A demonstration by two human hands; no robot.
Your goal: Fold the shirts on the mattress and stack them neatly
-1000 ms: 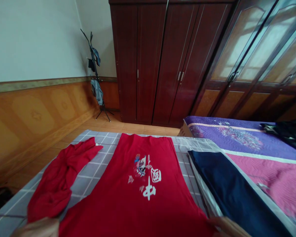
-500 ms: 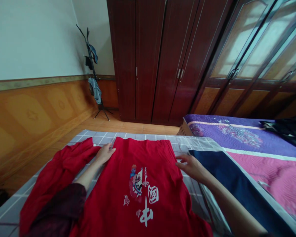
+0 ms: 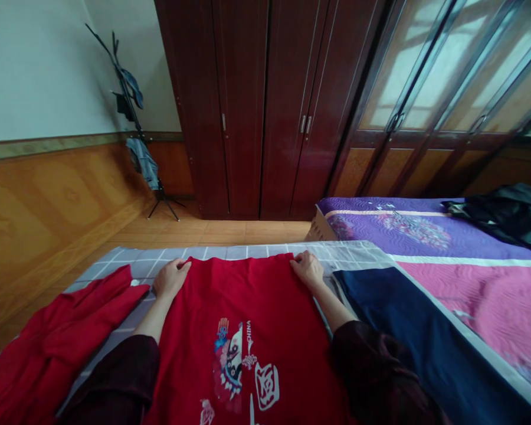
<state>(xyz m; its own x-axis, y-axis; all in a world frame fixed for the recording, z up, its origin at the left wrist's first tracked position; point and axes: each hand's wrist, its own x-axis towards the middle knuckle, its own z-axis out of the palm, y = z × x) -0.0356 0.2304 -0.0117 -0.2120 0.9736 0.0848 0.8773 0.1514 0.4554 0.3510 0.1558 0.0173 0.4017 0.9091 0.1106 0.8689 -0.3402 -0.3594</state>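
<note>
A red T-shirt point(image 3: 194, 342) with a printed mask, the word CHINA and white characters lies spread in front of me, its straight edge on the far side. My left hand point(image 3: 171, 278) pinches the far left corner of that edge. At the far right corner, my right hand point(image 3: 308, 270) grips the cloth between thumb and fingers. Left of the shirt lies another red garment point(image 3: 71, 330), loosely bunched. Dark blue folded cloth point(image 3: 407, 324) rests to the right of my right forearm.
The clothes lie on a grey checked bedspread point(image 3: 230, 251). Beyond it stand a dark red wardrobe point(image 3: 243, 118) and a coat rack point(image 3: 137, 127). To the right is a purple and pink bed cover point(image 3: 460, 301) with a black garment point(image 3: 504, 215) on it.
Both hands have closed on the shirt's far corners; the right hand was apart from the cloth with loose fingers. The far edge looks straighter and wider. The view has turned slightly right.
</note>
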